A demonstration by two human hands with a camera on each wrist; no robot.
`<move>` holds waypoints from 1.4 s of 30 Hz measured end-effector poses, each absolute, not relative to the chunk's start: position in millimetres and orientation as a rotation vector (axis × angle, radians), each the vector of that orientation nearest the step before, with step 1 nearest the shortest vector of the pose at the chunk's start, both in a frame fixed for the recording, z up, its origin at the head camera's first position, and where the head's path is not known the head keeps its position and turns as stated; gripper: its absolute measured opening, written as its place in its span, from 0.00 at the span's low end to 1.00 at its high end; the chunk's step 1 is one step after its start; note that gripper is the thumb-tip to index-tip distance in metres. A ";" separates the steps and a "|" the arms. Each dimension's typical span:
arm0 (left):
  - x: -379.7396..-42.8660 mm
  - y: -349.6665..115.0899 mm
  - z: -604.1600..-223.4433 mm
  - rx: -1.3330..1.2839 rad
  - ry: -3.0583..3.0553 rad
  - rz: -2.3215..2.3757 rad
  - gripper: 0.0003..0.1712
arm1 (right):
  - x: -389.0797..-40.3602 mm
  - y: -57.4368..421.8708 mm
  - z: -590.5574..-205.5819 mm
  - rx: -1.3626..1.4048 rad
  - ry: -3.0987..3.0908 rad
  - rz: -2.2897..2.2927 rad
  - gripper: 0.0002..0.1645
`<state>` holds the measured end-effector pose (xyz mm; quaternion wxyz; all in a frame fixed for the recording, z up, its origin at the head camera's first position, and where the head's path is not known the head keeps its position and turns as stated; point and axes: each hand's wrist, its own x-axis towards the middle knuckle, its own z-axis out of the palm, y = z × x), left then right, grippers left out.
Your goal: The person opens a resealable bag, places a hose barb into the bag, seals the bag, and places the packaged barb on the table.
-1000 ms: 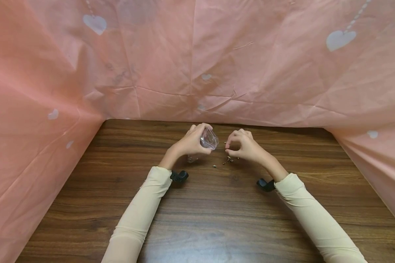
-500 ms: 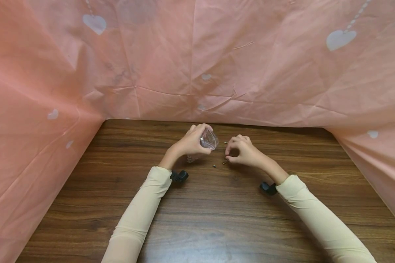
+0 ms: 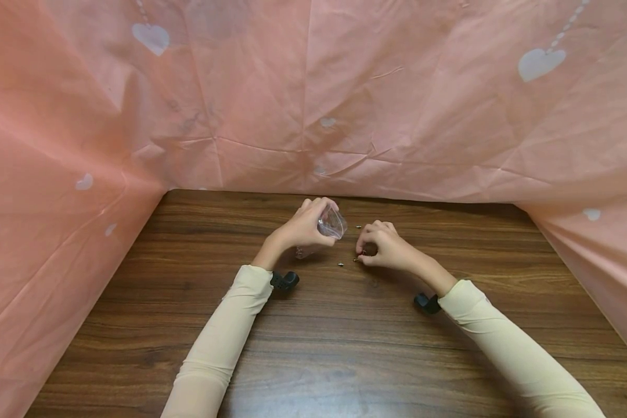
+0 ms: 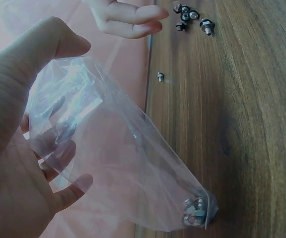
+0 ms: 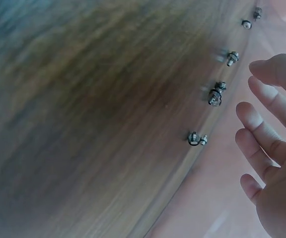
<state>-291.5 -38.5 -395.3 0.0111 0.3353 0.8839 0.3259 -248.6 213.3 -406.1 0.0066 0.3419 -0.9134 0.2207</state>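
Observation:
My left hand (image 3: 305,225) holds a clear plastic zip bag (image 4: 128,144) with its mouth spread wide. Thumb is at one edge and the fingers are along the other, partly seen through the film. Several small screws (image 4: 195,212) lie in the bag's bottom corner. Just right of the bag, my right hand (image 3: 384,245) is low over a group of loose screws (image 4: 184,16), its fingers bent and apart from the thumb. In the right wrist view no screw shows between the fingers. The loose screws (image 5: 215,96) are metallic with dark washers; the right hand partly hides them in the head view.
One stray screw (image 3: 341,265) lies on the wooden table (image 3: 303,337) between the hands, nearer me. Another screw (image 3: 359,226) lies farther back. A pink cloth (image 3: 313,104) with white hearts encloses the table's back and sides. Dark wrist cameras (image 3: 284,280) sit below both hands.
My right hand has come down and slightly toward me, over the loose screws, uncovering the stray screw farther back. The left hand and bag have stayed in place.

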 end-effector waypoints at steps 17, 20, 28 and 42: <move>-292.1 -37.7 -396.0 1.060 2.766 1.023 0.39 | -245.0 209.3 -409.6 1.095 -2.885 0.611 0.06; -291.5 -37.8 -395.5 1.063 2.768 1.014 0.39 | -245.2 209.0 -410.9 1.100 -2.882 0.595 0.07; -291.8 -37.8 -395.3 1.054 2.763 1.008 0.39 | -244.2 207.3 -412.1 1.115 -2.880 0.553 0.07; -291.6 -38.5 -395.3 1.047 2.762 1.011 0.39 | -244.0 204.5 -414.1 1.122 -2.881 0.540 0.06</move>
